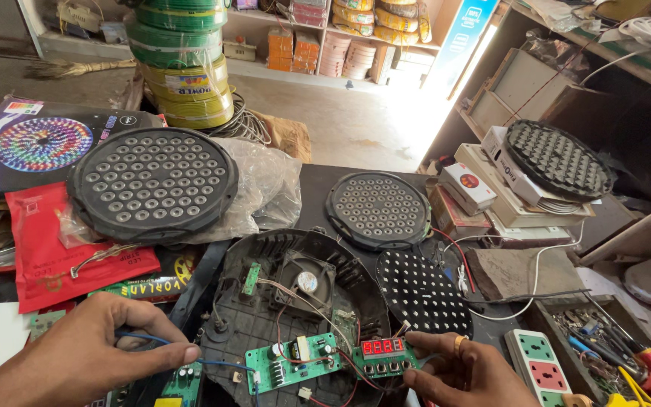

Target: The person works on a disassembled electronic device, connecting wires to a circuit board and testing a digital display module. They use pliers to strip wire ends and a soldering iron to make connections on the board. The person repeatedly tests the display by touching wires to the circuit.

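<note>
Two bare hands in view, no gloves, no sleeves showing up to the frame edge. Left hand [84,350]: forearm bare too, no watch, no band, nothing on the fingers; nails short and plain. Right hand [457,373]: one gold ring [459,345], a plain smooth band low on one finger, near the knuckle, well back from the fingertip; can't tell exactly which finger. Nails there also short, unpainted. Wrist of this hand is cut off by the bottom edge, so anything worn there is out of view.
</note>
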